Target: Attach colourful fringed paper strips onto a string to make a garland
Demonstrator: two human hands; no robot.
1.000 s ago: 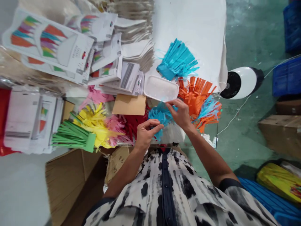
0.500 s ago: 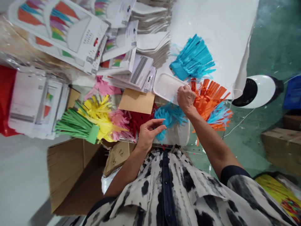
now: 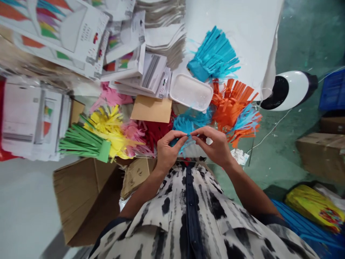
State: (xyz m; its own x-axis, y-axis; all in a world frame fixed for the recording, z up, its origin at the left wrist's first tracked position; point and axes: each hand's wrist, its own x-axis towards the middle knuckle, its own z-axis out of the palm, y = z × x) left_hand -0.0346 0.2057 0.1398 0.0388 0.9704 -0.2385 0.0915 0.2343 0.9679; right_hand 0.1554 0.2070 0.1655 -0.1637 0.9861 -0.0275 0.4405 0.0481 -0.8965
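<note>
My left hand (image 3: 167, 151) and my right hand (image 3: 215, 145) meet fingertip to fingertip just above my chest, both pinched on a blue fringed paper tassel (image 3: 187, 126) that lies at the table's near edge. A white oval plastic lid (image 3: 191, 92) rests just beyond the hands. Beside it sit an orange fringed tassel pile (image 3: 231, 102) and, farther back, a larger blue tassel bundle (image 3: 212, 59).
Green (image 3: 83, 145), yellow (image 3: 107, 131), pink and red fringed tassels lie left of my hands. Printed card packs (image 3: 67, 32) and white paper stacks crowd the table's back. A brown cardboard box (image 3: 86, 198) stands below left. A white fan (image 3: 288, 90) and blue crates sit on the green floor at right.
My right hand came back from the white lid toward me and joined the left hand on the blue tassel. The left hand closed its fingers into a pinch.
</note>
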